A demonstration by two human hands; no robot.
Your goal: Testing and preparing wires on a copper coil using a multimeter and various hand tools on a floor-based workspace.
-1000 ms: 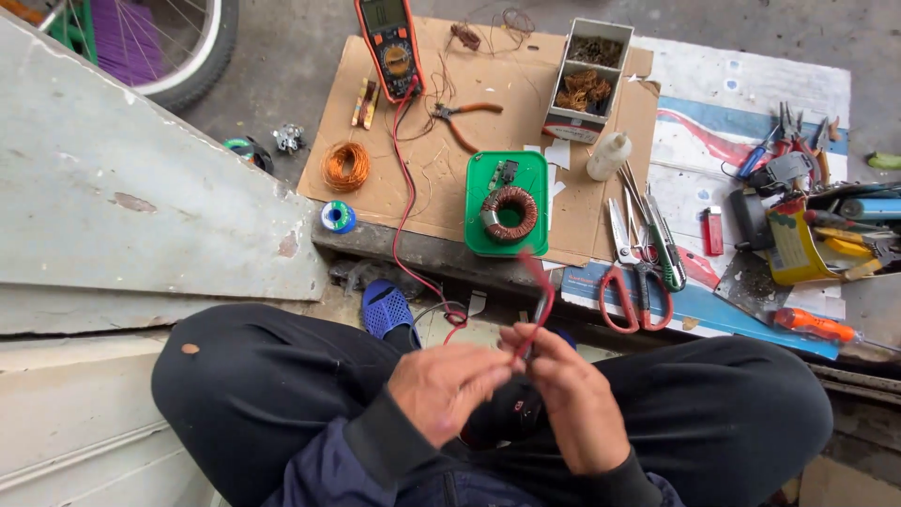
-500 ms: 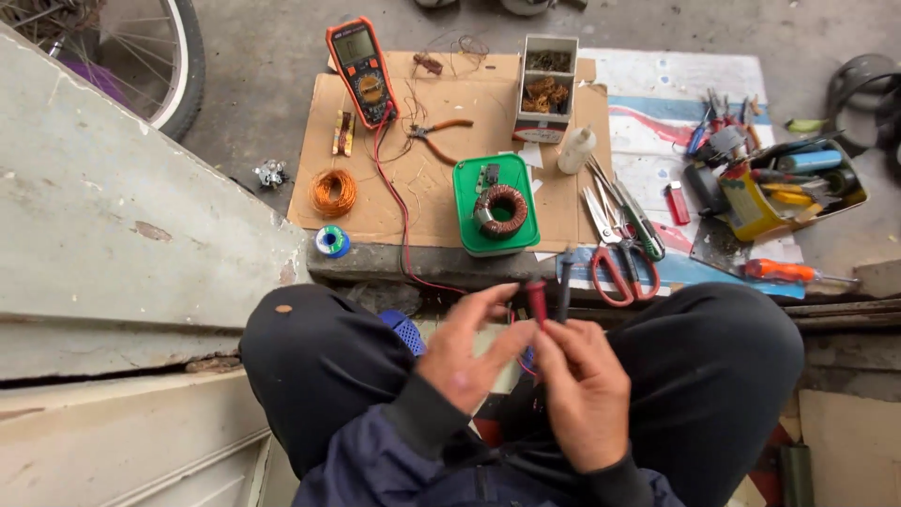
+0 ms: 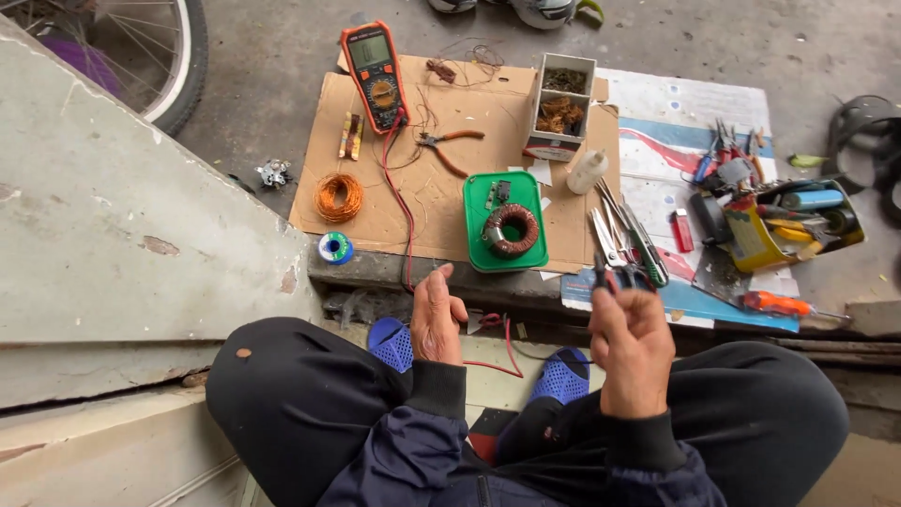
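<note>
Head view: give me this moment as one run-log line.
left hand: on red lead | right hand: pinching dark probe tip | multimeter: on cardboard | green tray: holds wound toroid coil

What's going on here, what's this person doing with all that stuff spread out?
A person sits facing a sheet of cardboard with electrical bits on it. The left hand pinches the red test lead that runs up to an orange multimeter. The right hand holds up a dark probe. Ahead lie a green tray with a copper-wound ring coil, a spool of copper wire, pliers and scissors.
</note>
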